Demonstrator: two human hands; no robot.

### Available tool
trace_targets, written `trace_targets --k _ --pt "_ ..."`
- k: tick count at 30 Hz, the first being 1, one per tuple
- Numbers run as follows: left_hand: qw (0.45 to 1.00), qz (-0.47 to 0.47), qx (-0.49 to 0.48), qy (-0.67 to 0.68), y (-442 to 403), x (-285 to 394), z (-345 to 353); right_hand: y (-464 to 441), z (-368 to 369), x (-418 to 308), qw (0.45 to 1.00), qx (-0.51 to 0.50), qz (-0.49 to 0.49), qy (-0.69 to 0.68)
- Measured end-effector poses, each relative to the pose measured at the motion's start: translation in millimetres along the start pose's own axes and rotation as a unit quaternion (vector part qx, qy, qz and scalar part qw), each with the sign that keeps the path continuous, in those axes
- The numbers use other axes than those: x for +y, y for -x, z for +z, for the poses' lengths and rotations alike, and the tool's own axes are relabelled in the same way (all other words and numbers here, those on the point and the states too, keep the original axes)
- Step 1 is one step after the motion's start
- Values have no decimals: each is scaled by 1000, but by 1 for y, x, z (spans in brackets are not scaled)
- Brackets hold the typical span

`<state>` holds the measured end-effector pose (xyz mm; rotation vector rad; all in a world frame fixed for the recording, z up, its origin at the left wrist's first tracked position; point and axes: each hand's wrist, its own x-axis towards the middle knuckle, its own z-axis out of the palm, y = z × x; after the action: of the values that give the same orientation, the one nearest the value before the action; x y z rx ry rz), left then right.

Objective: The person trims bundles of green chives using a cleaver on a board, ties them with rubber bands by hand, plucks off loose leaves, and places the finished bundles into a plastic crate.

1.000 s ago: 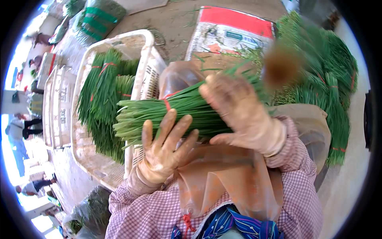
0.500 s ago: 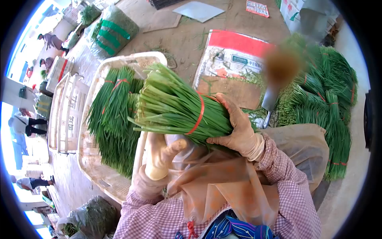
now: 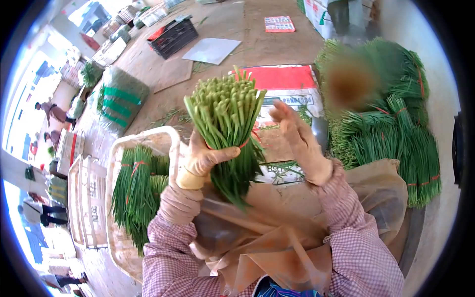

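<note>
A bunch of garlic chives (image 3: 225, 109) stands upright before me, its pale cut ends on top and its green leaves hanging down. A red band circles it at mid-height. My left hand (image 3: 205, 157), in a light glove, is wrapped round the bunch at the band. To the right of the bunch, apart from it, my gloved right hand (image 3: 301, 138) is raised with fingers stretched out and nothing in it. Beneath my hands lies a brown translucent apron (image 3: 257, 232) over my lap.
At left, a pale plastic crate (image 3: 115, 198) holds several banded bunches (image 3: 133, 188). Many more bunches (image 3: 396, 143) are piled at right. A red and white sack (image 3: 292, 81) lies ahead. Beyond are a black crate (image 3: 173, 38) and a stuffed bag (image 3: 121, 101). A brown blur covers part of the pile.
The bunch has turned from lying sideways to upright, cut ends up. My left hand has taken hold of it; my right hand has let go and opened. The view has shifted.
</note>
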<state>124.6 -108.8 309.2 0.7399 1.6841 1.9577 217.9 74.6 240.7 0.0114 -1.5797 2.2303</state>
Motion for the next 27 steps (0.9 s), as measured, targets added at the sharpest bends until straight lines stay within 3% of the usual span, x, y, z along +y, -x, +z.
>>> trace_targets --k 2,5,6,7,8,9,11,12,13,14,15,16,18,20,22,23,27 --pt "996 -61 -61 -35 -32 -3 1 -10 -1 32 997 50 49 -31" --pt "960 -74 -129 -236 -81 -56 -15 7 17 91 988 51 118 -85" --pt "937 -71 -149 -308 -90 -70 -17 10 11 150 957 60 179 -220" --pt "935 -89 -163 -303 -96 -83 -15 14 -13 191 985 21 150 -78" --pt "889 -134 -158 -408 -100 -97 -13 18 -43 214 990 -23 122 67" --pt "831 -171 -150 -507 -104 -110 -11 18 -62 160 934 33 187 302" --pt "811 -197 -180 -520 -112 -158 -13 23 -123 175 906 223 249 261" --pt "791 -212 -198 -539 -114 -179 -13 30 -157 190 885 294 208 294" --pt "763 -215 -227 -566 -117 -194 -7 37 -190 196 805 296 216 466" --pt "762 -224 -231 -562 -115 -210 -2 50 -213 199 766 281 216 537" --pt "731 -217 -215 -610 -113 -230 3 52 -219 183 715 246 314 574" --pt "697 -209 -200 -656 -110 -250 3 58 -228 188 712 243 324 573" --pt "704 -222 -207 -642 -102 -298 -6 68 -244 199 629 196 431 616" --pt "730 -228 -164 -623 -89 -323 -10 68 -256 209 624 174 436 625" --pt "722 -224 -149 -637 -82 -327 -5 70 -270 220 643 256 380 613" --pt "724 -225 -133 -638 -83 -328 -3 71 -282 219 695 243 387 556" --pt "750 -215 -84 -620 -87 -334 -11 71 -291 226 733 300 376 481"
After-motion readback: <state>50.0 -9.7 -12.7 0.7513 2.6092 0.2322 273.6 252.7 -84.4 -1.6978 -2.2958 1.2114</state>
